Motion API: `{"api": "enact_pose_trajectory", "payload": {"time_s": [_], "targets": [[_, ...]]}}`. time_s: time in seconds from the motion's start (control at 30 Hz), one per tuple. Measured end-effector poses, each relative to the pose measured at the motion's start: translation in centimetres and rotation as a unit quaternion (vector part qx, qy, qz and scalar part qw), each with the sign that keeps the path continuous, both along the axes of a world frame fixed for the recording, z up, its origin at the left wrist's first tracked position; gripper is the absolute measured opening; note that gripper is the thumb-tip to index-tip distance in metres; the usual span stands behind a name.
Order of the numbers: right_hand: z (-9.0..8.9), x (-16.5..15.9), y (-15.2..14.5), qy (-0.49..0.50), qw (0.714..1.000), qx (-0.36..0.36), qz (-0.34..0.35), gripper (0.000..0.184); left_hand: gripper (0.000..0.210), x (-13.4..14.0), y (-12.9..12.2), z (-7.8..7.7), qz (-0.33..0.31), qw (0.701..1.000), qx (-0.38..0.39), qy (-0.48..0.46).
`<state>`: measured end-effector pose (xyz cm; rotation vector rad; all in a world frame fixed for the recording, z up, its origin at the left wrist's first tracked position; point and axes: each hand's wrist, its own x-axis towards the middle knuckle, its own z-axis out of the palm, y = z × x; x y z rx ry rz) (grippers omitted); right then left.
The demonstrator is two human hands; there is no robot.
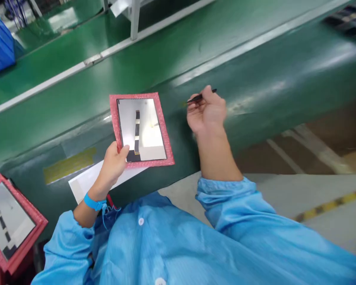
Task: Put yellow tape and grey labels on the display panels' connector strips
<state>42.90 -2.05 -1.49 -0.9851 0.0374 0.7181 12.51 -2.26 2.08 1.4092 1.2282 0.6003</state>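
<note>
My left hand grips the lower left corner of a display panel, its thumb on the panel's face. The panel has a mirror-like surface with a dark flex cable lying along it. Pink bubble wrap lies under it and frames its edges. To the right, my right hand is closed around a slim black pen-like tool, palm turned up, apart from the panel. Whether this is a pen or tweezers I cannot tell. A white sheet lies partly beneath my left hand.
At the lower left, another panel rests on a pink bubble-wrap stack. A yellow tape strip marks the green bench. A metal rail crosses behind. A blue bin stands far left; dark strips lie far right.
</note>
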Motion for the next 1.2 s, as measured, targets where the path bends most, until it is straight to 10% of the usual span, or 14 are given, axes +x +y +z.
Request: {"api": "enact_pose_trajectory", "payload": {"time_s": [0.23,0.53,1.2], "targets": [[1.7,-6.8,-4.0,-0.107,0.975,-0.018,0.192,0.034,0.019,-2.0,-2.7,2.4,-0.055,0.965,0.149,0.21],[1.7,-9.5,-5.3,-0.169,0.945,-0.08,0.267,0.025,0.036,-2.0,-8.0,-1.9,-0.107,0.847,0.418,0.311],[3.7,-10.1,-7.5,-0.347,0.898,-0.133,0.237,0.032,0.038,-1.7,-6.0,0.8,-0.159,0.864,0.412,0.24]]}}
